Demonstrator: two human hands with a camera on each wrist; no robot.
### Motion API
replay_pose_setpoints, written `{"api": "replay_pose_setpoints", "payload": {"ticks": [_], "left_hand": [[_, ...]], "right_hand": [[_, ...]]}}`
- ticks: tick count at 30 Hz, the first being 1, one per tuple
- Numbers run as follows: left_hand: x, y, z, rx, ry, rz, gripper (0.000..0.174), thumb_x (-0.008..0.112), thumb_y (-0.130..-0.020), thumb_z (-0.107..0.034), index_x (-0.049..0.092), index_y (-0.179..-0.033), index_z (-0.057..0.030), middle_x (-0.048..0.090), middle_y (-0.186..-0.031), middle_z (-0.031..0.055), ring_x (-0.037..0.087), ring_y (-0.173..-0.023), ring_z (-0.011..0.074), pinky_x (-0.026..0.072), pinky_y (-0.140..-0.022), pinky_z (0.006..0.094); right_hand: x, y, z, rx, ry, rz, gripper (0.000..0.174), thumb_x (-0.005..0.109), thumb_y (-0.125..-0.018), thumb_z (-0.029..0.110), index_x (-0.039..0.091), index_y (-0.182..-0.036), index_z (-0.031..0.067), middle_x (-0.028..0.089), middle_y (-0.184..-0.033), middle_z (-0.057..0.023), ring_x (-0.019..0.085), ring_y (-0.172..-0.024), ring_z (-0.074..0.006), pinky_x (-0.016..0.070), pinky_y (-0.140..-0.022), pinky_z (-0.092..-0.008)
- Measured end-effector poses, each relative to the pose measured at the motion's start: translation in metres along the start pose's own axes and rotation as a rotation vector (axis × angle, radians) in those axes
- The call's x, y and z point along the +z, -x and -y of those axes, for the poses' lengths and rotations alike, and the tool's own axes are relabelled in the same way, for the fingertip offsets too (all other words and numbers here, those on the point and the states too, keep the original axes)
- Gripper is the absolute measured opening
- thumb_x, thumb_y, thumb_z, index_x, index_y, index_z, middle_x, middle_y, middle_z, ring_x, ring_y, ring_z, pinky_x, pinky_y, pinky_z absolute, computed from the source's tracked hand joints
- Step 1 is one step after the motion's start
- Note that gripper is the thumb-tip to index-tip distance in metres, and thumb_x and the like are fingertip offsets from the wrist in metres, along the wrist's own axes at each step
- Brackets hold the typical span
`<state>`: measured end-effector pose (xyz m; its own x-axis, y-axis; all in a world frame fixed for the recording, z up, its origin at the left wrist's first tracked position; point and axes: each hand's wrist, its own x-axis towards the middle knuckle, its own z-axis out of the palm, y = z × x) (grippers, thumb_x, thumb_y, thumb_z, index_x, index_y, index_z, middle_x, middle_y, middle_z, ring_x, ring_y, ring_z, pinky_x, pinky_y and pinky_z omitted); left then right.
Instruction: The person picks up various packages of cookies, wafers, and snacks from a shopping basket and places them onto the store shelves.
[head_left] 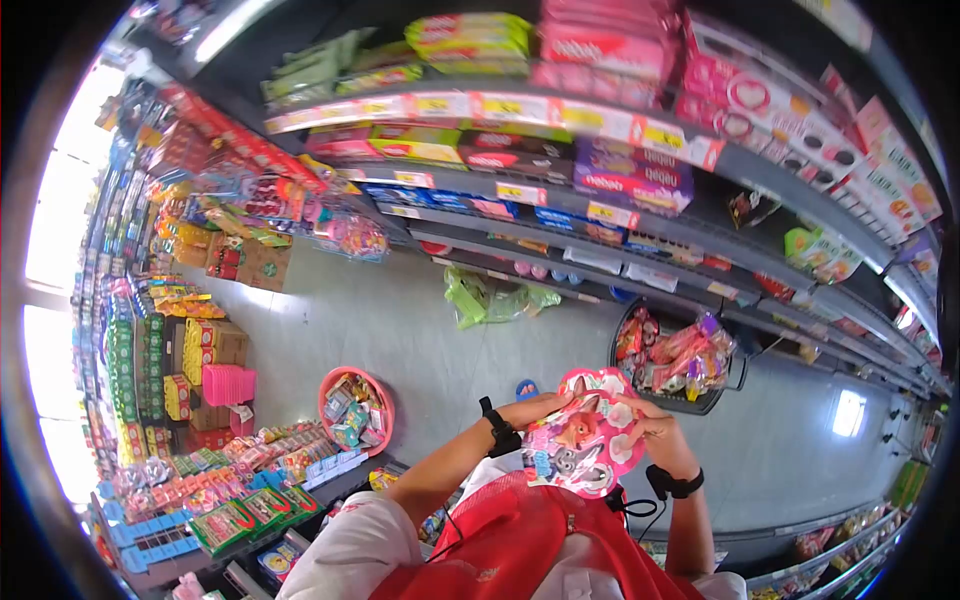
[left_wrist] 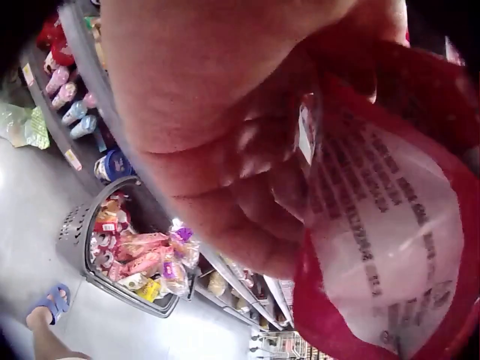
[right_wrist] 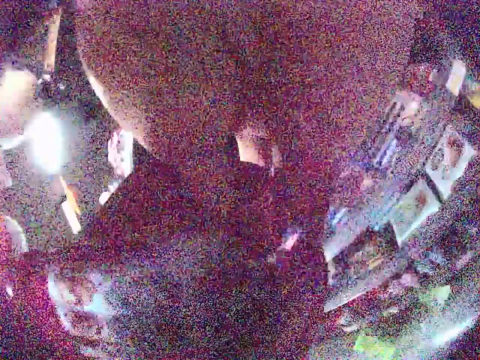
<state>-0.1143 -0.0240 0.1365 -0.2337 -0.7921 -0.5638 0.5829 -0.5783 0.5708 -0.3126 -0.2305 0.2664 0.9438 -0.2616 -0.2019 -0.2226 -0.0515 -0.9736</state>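
A pink package (head_left: pixel 582 445) with cartoon animal figures is held up in front of the chest in the head view. The left hand (head_left: pixel 542 409) grips its upper left edge, and the right hand (head_left: pixel 655 425) holds its right edge. In the left wrist view, the left hand's fingers curl at the edge of the package (left_wrist: pixel 390 225), whose pale back carries rows of dark print. Grainy noise blurs the right wrist view, so the right fingers cannot be made out there.
A black basket (head_left: pixel 705 399) of packaged goods stands on the floor beside the stocked shelves (head_left: pixel 600 122). A pink tub (head_left: pixel 386 436) of packets is at the left. Green plastic (head_left: pixel 480 300) lies on the floor near the shelf base.
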Motion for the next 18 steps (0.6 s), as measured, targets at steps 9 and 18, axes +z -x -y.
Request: {"api": "replay_pose_setpoints", "payload": {"ticks": [9,18], "left_hand": [[0.034,0.12,-0.057,0.304,-0.124,0.297,0.063,0.068,-0.094,-0.034,0.044,-0.141,0.0011,0.055,-0.13,0.009,0.051,-0.123,0.0161,0.039,-0.106,0.0322],[0.024,0.156,-0.054,0.458,0.109,-0.179,0.046,0.065,-0.096,-0.024,0.047,-0.134,-0.0056,0.058,-0.12,0.003,0.058,-0.109,0.0109,0.0483,-0.095,0.0302]], "right_hand": [[0.05,-0.023,0.071,0.148,0.015,-0.05,0.027,0.049,-0.076,-0.016,0.068,-0.069,0.001,0.058,-0.136,-0.02,0.055,-0.127,-0.028,0.042,-0.105,-0.0353],[0.07,-0.022,0.079,0.301,-0.229,-0.222,0.053,0.043,-0.105,0.043,0.042,-0.142,0.0054,0.056,-0.133,-0.0105,0.06,-0.117,-0.0229,0.0558,-0.088,-0.0404]]}}
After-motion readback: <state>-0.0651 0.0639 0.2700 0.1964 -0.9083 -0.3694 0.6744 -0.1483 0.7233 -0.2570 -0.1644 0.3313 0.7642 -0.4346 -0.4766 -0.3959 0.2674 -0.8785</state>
